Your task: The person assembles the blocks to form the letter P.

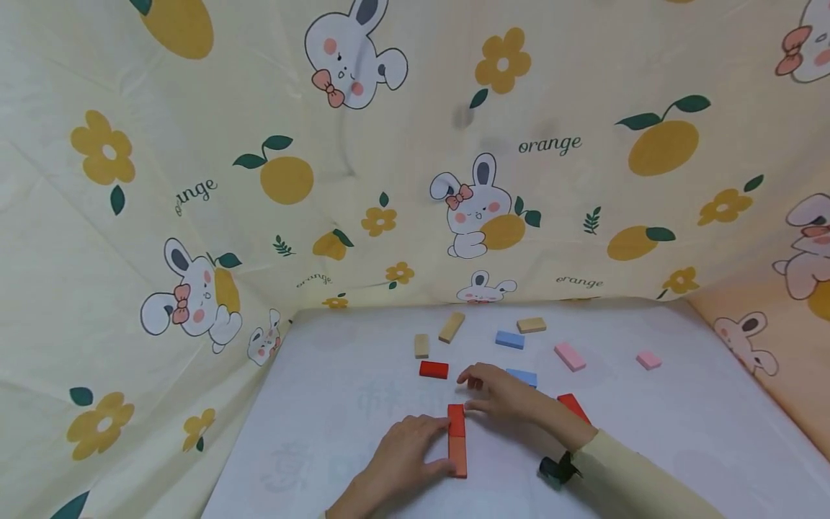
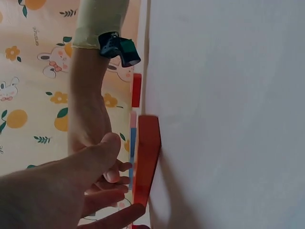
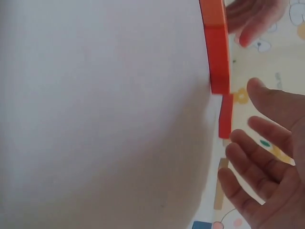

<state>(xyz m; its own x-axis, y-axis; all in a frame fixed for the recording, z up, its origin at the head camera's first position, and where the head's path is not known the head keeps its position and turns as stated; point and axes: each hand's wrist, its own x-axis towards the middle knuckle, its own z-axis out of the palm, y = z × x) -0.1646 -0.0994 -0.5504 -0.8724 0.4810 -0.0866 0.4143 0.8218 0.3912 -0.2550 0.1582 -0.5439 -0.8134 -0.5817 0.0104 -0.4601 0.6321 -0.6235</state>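
Two blocks lie end to end in a line on the white table: a red block behind and an orange-red block in front. My left hand is along their left side, its index fingertip at the red block and its thumb near the orange-red one. Just right of the line's far end, my right hand hovers with relaxed, spread fingers and nothing in them. The right wrist view shows that hand's fingers apart from the blocks.
Behind the hands lie another red block, wooden blocks, blue blocks and pink blocks. A further red block is partly hidden by the right forearm. A patterned cloth hangs behind the table.
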